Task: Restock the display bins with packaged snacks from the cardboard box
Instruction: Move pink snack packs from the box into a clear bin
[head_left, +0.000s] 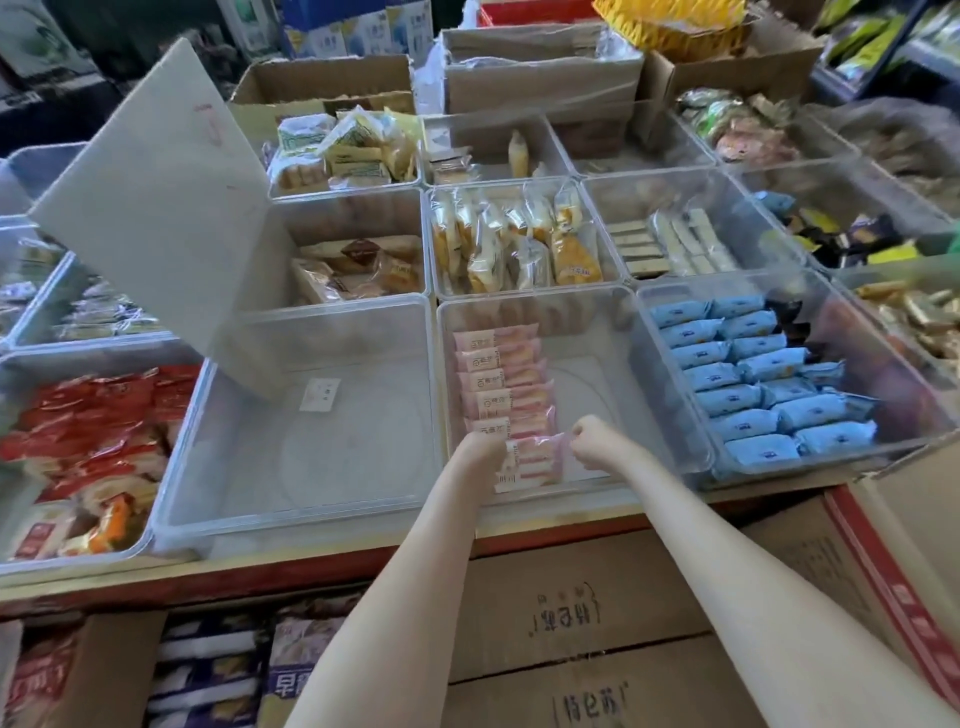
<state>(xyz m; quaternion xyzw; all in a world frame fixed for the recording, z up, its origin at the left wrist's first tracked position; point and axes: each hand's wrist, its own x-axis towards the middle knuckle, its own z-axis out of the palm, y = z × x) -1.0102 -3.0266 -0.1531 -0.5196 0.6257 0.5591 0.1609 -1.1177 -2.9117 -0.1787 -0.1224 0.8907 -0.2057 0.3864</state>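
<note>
Both forearms stretch forward over the near edge into the middle clear plastic bin (618, 332). The left hand (485, 451) and right hand (591, 440), fingers curled, seem to pinch opposite ends of a pink wrapped snack packet (540, 451), which lies between them at the near end of its row.

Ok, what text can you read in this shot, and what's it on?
"早": on a dark-blue pack, lower left; the rest is cut off.
Printed Chinese characters on the cardboard box: too blurred to quote.
Label print on the pink packs: too small.
Red marks on the raised lid: unreadable.
Sticker in the empty bin: unreadable.
</note>
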